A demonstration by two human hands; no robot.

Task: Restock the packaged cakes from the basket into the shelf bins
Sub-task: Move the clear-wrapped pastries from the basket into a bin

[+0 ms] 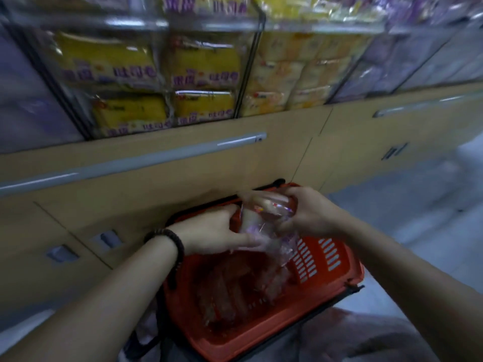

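Two hands on one load: left hand (pixel 211 231) and right hand (pixel 311 212) are both clamped on a bunch of clear-wrapped packaged cakes (pixel 264 212), pale slices in crinkly film with some purple print. The bunch sits just above the far end of the red slotted plastic basket (pixel 339 262), not in a bin yet.

Why two-handed, my read: the film is slippery and the packs are loose, so squeezing from both sides keeps the bunch together for the lift. Left hand cups the left side with its thumb along the lower edge. Right hand comes over the top, fingers curled down onto the upper pack. Frame is blurred, so exact finger contact is hard to call. Both forearms reach forward and converge over the basket, with a dark beaded bracelet (pixel 170 239) on the left wrist.

More wrapped cakes (pixel 235 288) lie on the basket bottom, so the restock looks partway at best. The basket appears to stand on the floor, far end against the beige wooden cabinet front (pixel 156 178).

Above the basket, over the cabinet, are clear acrylic shelf bins (pixel 249 66): yellow-wrapped packs (pixel 203 66) straight above, cream-coloured packs (pixel 295 74) up and right, purple packs (pixel 392 64) further right.

Next is likely a lift from the basket to a matching bin; the risk is a pack sliding out of the squeeze
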